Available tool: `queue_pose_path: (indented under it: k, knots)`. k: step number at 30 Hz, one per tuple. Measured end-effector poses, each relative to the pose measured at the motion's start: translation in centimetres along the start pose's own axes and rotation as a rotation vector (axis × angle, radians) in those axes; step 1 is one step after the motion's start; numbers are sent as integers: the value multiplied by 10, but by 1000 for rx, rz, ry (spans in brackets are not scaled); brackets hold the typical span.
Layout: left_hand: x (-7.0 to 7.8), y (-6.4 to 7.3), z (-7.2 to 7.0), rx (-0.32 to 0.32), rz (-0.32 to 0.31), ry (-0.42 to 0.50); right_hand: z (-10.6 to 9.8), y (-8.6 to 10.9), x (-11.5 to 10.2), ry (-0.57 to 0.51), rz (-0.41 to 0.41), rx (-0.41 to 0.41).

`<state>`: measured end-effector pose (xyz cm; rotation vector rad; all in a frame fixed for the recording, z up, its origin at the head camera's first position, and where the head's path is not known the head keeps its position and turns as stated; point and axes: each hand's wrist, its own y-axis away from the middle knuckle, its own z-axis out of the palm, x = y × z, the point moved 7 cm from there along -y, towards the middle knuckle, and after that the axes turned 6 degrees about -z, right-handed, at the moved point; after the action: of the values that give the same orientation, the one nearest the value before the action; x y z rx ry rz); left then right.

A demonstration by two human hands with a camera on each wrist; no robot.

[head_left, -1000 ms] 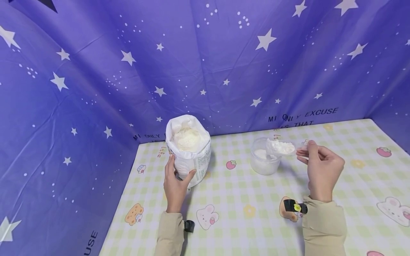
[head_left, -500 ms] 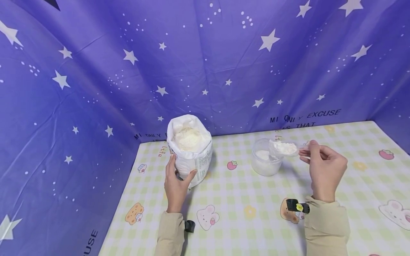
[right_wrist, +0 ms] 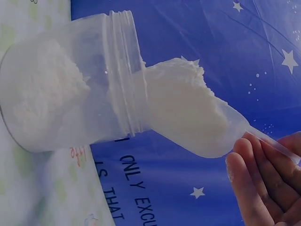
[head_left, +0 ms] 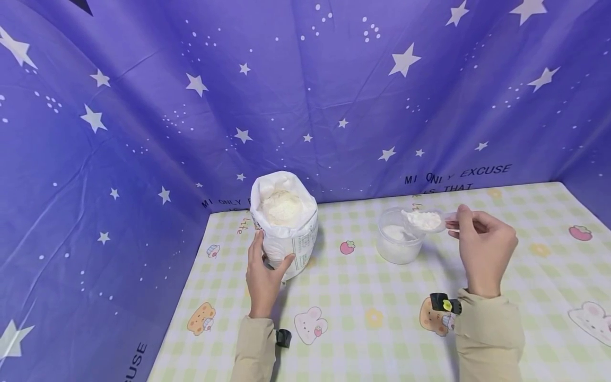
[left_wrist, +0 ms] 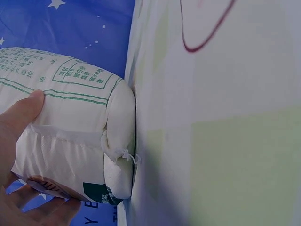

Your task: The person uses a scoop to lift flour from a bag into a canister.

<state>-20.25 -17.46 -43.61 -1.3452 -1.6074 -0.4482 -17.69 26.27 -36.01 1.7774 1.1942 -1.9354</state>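
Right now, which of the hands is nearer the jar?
Right. The right hand is beside the jar, holding the scoop; the left hand is farther off, gripping the bag.

Before you on the tablecloth (head_left: 353, 286), the bag (head_left: 298, 245) stands left of the jar (head_left: 399, 251) (powder (head_left: 282, 208) in both), your scoop (right_wrist: 193, 125) at the jar's mouth, the curtain (head_left: 334, 95) behind.

We are looking at a small corner screened off at the back and both sides, nearer a makeshift booth than a fitted room; we cannot tell if a home or a studio surrounds it. It is walled with hanging violet-blue fabric sheets (head_left: 277, 101), printed with white five-pointed stars (head_left: 404, 60) and black English lettering (head_left: 486, 171). Below, a pale-green-and-white checked tablecloth (head_left: 343, 292) with cartoon rabbits (head_left: 310, 324) and pink strawberries (head_left: 347, 248) lends a homely look.
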Motion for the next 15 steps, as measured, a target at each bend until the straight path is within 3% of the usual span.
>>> queue_pose_path:
  k: [15]
  knots:
    - [0,0,0,11,13,-8,6,-4,-7,79,-67,-54]
